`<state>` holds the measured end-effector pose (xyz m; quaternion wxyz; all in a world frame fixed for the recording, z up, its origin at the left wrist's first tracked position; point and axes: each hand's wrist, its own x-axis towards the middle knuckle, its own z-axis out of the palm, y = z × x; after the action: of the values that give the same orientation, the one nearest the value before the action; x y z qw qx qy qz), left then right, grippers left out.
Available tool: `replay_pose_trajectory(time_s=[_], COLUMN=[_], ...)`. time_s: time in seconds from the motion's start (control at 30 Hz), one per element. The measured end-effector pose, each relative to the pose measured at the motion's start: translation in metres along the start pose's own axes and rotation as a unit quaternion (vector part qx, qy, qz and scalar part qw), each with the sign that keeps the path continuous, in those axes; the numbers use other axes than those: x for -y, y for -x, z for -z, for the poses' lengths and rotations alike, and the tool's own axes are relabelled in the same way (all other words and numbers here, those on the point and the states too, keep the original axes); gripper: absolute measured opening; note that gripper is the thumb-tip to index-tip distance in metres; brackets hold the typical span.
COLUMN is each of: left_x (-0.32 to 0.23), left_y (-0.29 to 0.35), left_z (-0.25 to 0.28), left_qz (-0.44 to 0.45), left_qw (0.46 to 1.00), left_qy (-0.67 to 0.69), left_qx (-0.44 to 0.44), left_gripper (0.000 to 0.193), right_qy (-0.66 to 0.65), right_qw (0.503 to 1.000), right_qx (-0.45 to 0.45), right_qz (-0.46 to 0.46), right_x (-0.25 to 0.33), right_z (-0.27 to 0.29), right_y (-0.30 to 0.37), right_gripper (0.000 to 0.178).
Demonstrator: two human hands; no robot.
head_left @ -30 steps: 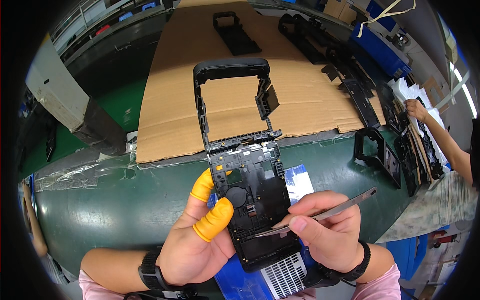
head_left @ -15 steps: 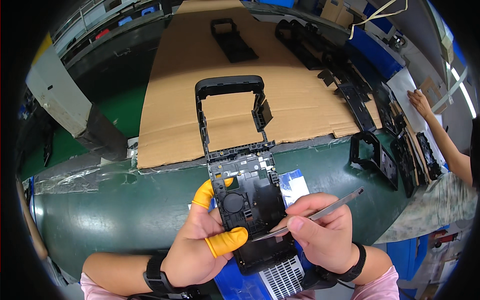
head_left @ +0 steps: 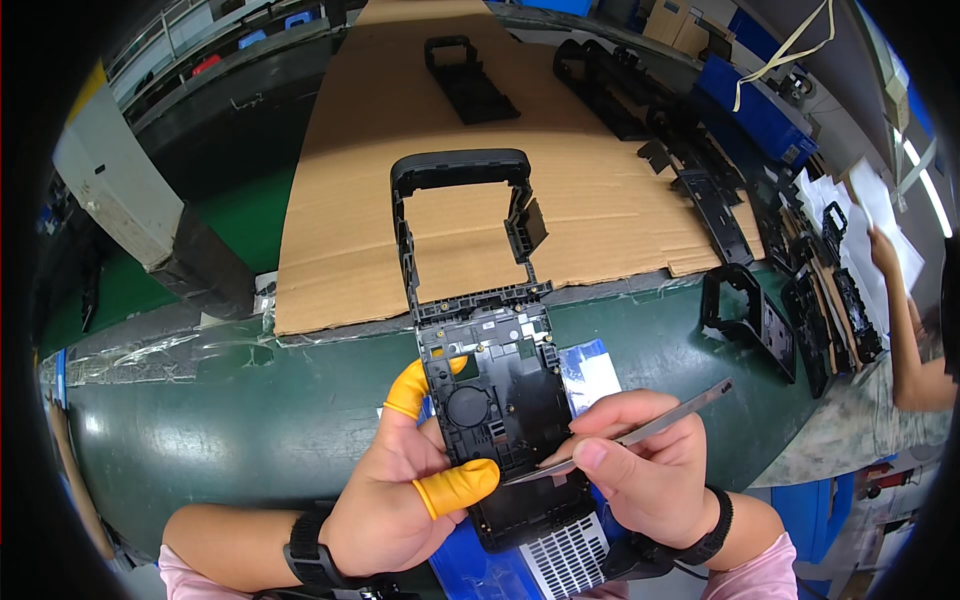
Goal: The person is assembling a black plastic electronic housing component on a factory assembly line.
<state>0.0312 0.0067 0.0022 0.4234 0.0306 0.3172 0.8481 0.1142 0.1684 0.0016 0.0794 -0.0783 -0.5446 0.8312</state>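
My left hand [head_left: 390,480] wears yellow finger cots on its thumb and a finger. It is closed on the left edge of a black plastic housing [head_left: 530,375], a long frame with an open loop at its far end and a round recess in its body. My right hand [head_left: 655,460] pinches slim metal tweezers [head_left: 680,410], their back end pointing up to the right. The tweezer tips meet the housing near its lower end, close to my left thumb; whether anything sits between them cannot be made out.
Brown cardboard [head_left: 340,240] covers the far part of the green table [head_left: 250,420]. More black housings lie on it, one [head_left: 470,85] at the back. Another housing [head_left: 745,315] stands right. A co-worker's arm [head_left: 905,340] reaches in beside white sheets [head_left: 885,215]. A pillar [head_left: 150,210] rises left.
My hands, the housing and the tweezers have barely moved. At the right, the co-worker's arm has shifted, and a white sheet is now lifted by that hand.
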Motion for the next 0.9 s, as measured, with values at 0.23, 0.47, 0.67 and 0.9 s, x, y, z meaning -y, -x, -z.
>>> replay_pose_trajectory(time_s=[0.23,0.47,0.67,0.9], left_x=[0.000,0.003,-0.002,-0.035], left_y=[-0.001,-0.004,-0.010,-0.017], left_z=[0.001,0.007,0.011,0.004], left_qz=[0.000,-0.011,-0.087,-0.180], left_qw=[1.000,0.993,0.985,0.980], left_qy=[0.010,-0.117,-0.148,-0.074], left_qx=[0.017,0.021,-0.009,-0.041], left_gripper=[0.075,0.079,0.083,0.062], right_qy=[0.047,0.092,0.000,0.085], right_qw=[0.999,0.995,0.991,0.993], right_qx=[0.001,0.000,-0.071,-0.075], right_qz=[0.020,0.046,0.112,-0.017], right_x=[0.000,-0.001,0.018,-0.003], right_z=[0.000,-0.003,0.017,0.042], right_y=[-0.002,0.000,-0.009,-0.025], right_gripper=[0.020,0.020,0.020,0.015])
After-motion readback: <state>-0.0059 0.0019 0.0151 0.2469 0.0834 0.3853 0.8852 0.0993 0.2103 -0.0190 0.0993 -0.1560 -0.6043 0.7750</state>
